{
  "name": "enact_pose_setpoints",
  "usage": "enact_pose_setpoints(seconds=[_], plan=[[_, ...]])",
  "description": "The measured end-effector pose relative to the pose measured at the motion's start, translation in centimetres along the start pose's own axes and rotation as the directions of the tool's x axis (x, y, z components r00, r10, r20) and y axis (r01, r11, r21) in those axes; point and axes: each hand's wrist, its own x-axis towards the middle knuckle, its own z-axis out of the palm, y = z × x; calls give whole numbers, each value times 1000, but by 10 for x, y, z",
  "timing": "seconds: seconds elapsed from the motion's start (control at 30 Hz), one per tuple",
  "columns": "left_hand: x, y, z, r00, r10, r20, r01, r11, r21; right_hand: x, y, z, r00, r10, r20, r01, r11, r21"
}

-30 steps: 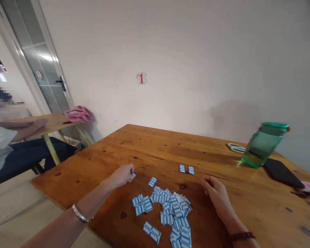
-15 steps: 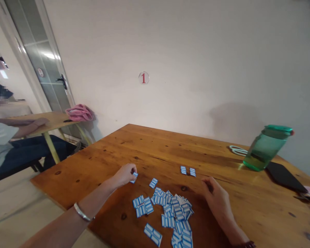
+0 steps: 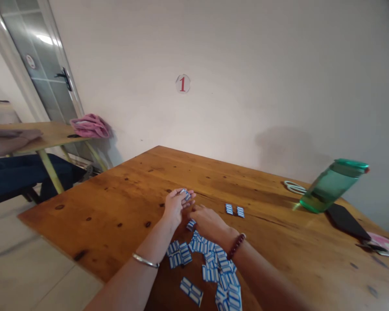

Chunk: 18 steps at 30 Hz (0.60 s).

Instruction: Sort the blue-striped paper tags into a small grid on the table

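My left hand is raised a little above the wooden table, its fingers closed around a small blue-and-white label card. Close beside it, my right hand reaches across from the right with fingers stretched out, palm down. Just under its fingertips lies a single label card; whether they touch it I cannot tell. A loose pile of label cards spreads below, partly covered by my right wrist. To its left are a small cluster of cards and a separate card.
Two label cards lie apart, farther back on the wooden table. At the right stand a green bottle, a white cable, a black flat case and scissors. Another person's arm rests on the table at left.
My left hand has lifted its card and moved right and up. My right hand has swung left over the pile to the single card. The view has shifted slightly.
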Motion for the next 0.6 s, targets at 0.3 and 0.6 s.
enact_pose_setpoints(seconds=[0.3, 0.6], plan=[[-2, 5, -10, 998, -61, 23, 62, 996, -60, 3, 2, -5, 998, -40, 50, 41, 999, -20], [-10, -2, -2, 993, -72, 98, 56, 986, 155, -34, 23, 24, 871, 451, -192, -236, 729, 643]])
